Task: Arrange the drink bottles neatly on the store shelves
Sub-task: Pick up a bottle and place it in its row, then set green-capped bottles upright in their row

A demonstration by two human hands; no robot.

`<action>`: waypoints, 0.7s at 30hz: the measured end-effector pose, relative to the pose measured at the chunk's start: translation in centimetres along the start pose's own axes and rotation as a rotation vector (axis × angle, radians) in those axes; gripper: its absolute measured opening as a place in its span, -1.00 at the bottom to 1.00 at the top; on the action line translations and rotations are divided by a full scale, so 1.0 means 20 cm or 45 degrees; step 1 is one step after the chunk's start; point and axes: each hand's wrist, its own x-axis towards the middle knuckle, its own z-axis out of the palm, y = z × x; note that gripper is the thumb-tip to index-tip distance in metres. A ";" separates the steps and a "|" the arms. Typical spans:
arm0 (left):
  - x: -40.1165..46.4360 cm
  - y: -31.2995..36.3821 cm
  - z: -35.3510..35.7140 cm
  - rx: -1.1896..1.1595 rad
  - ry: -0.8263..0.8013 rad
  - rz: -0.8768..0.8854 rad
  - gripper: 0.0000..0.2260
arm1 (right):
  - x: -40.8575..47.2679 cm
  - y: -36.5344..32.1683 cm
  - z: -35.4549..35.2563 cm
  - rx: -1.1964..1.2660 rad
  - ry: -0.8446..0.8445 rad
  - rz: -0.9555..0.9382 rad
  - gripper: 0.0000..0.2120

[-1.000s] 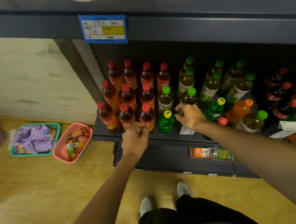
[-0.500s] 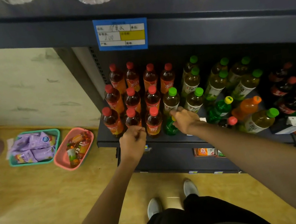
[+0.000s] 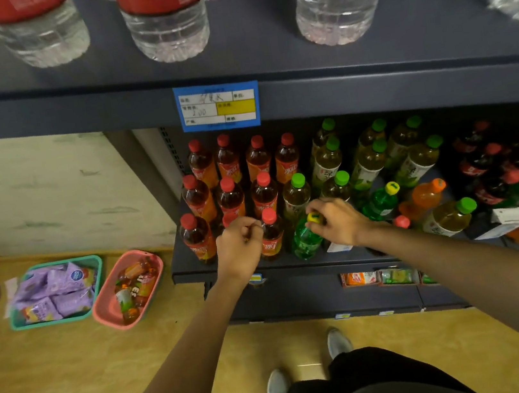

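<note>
- Two bare hands reach to the front edge of the dark grey metal lower shelf [image 3: 295, 263]; they are apart, with one red-capped bottle between them.
- Right hand [image 3: 337, 220] pinches the yellow cap of a green plastic soda bottle [image 3: 305, 240], which stands at the shelf front, leaning slightly left.
- Left hand [image 3: 240, 244] has its fingers curled at the neck of a red-capped amber tea bottle [image 3: 228, 219], mostly hidden behind it; whether it truly grips I cannot tell.
- Eleven red-capped tea bottles with orange labels [image 3: 264, 195] stand in rows on the left of this shelf.
- Right of them stand pale tea bottles with green caps [image 3: 367, 163], about ten, with green-and-white labels.
- Further right: a second green soda bottle [image 3: 382, 201], two orange drink bottles [image 3: 423, 197] lying over, and dark cola bottles [image 3: 488, 158] in shadow.
- Upper shelf [image 3: 369, 85] carries clear ribbed water bottles [image 3: 165, 15] with red labels reading "550ml"; three are fully visible.
- Blue-bordered price tag [image 3: 217, 106] shows handwritten "2.00".
- On the yellow floor sit a teal basket [image 3: 14, 322] of purple packets and a pink basket [image 3: 107, 316] of jellies.
</note>
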 end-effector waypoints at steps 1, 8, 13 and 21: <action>0.00 0.01 -0.01 0.015 -0.011 0.018 -0.90 | -0.01 -0.02 -0.03 -0.004 -0.002 -0.002 -0.69; -0.06 0.10 -0.04 0.017 -0.145 0.109 -0.90 | -0.24 -0.10 -0.17 -0.141 -0.015 0.035 -0.65; -0.11 0.15 0.03 0.058 -0.282 0.184 -0.90 | -0.50 -0.10 -0.24 -0.354 0.136 0.141 -0.63; -0.26 0.36 0.35 0.088 -0.543 0.304 -0.92 | -0.98 0.09 -0.30 -0.075 0.519 0.474 -0.77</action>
